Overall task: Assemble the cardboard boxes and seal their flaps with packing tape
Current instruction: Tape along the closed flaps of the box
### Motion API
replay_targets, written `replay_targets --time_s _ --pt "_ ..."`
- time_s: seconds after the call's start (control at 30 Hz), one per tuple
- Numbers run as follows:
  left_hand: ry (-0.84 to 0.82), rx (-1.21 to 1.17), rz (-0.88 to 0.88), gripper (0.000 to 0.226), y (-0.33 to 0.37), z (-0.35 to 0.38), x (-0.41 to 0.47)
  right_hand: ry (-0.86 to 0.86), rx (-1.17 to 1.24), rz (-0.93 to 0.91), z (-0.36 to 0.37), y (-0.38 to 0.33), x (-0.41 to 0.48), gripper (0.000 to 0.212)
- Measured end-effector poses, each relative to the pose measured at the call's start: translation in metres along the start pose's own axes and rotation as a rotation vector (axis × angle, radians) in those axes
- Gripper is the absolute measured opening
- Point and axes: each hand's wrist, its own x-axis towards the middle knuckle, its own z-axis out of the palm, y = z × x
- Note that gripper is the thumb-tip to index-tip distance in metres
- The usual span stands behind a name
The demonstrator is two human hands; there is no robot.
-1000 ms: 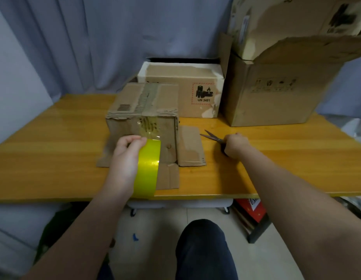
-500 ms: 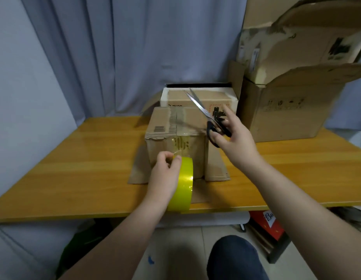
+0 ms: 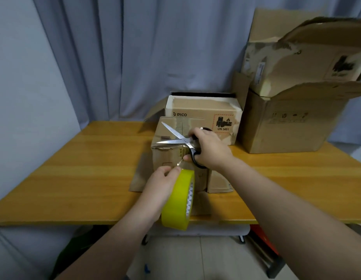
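Observation:
A small brown cardboard box stands on the wooden table, its lower flaps spread flat around it. My left hand grips a yellow roll of packing tape at the table's front edge. A clear strip runs from the roll up to the box's front face. My right hand holds black-handled scissors with the blades spread open, pointing left above the box's top front edge, just over the tape strip.
Behind the small box sits a PICO box with a UN 3481 label. A large open cardboard box with raised flaps stands at the back right. Grey curtains hang behind the table. A stool base shows below the front edge.
My right hand picked the scissors up off the table and swung them over the box, with the blades now spread above the tape. My left hand kept hold of the roll.

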Motion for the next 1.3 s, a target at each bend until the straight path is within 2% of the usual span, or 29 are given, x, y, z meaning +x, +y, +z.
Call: replay_targets --time_s 0.1,0.17,0.23,0.3,0.37,0.47,0.57,0.67,0.77,0.83,1.0,1.2,1.3 --pt "-0.057 0.008 -0.051 0.02 0.01 0.003 -0.001 -0.046 -0.002 -0.015 -0.002 0.002 0.002 0.064" --pt "-0.084 -0.037 -0.185 0.018 0.018 0.005 0.002 -0.069 0.047 -0.045 -0.01 0.004 0.0 0.073" --pt "-0.1 -0.098 -0.325 0.022 0.022 0.006 0.005 -0.014 0.163 -0.046 -0.025 0.007 -0.008 0.08" --pt "-0.088 -0.119 -0.366 0.026 0.023 0.008 0.006 0.01 0.264 -0.02 -0.047 0.013 -0.022 0.073" --pt "-0.067 -0.088 -0.332 0.033 0.021 0.01 0.01 -0.2 0.303 0.031 -0.07 0.024 -0.037 0.062" --pt "-0.043 -0.06 -0.251 0.029 0.022 0.009 0.012 -0.686 0.26 0.129 -0.092 0.04 -0.056 0.059" --pt "-0.007 -0.081 -0.221 0.013 0.023 0.007 0.013 -0.863 0.133 0.247 -0.093 0.052 -0.059 0.064" --pt "0.013 -0.075 -0.195 0.009 0.023 0.008 0.013 -0.856 0.084 0.3 -0.088 0.052 -0.053 0.059" --pt "0.024 -0.099 -0.186 0.007 0.021 0.007 0.012 -0.823 0.143 0.285 -0.083 0.043 -0.044 0.065" --pt "0.03 -0.12 -0.184 0.006 0.021 0.006 0.01 -0.826 0.148 0.273 -0.08 0.035 -0.038 0.062" --pt "0.032 -0.145 -0.19 0.004 0.022 0.006 0.007 -0.858 0.102 0.23 -0.073 0.024 -0.027 0.074" --pt "0.023 -0.158 -0.208 0.011 0.022 0.005 0.011 -0.894 0.143 0.193 -0.077 0.034 -0.024 0.064" --pt "0.022 -0.166 -0.21 0.009 0.022 0.006 0.012 -0.883 0.123 0.168 -0.073 0.031 -0.02 0.075"
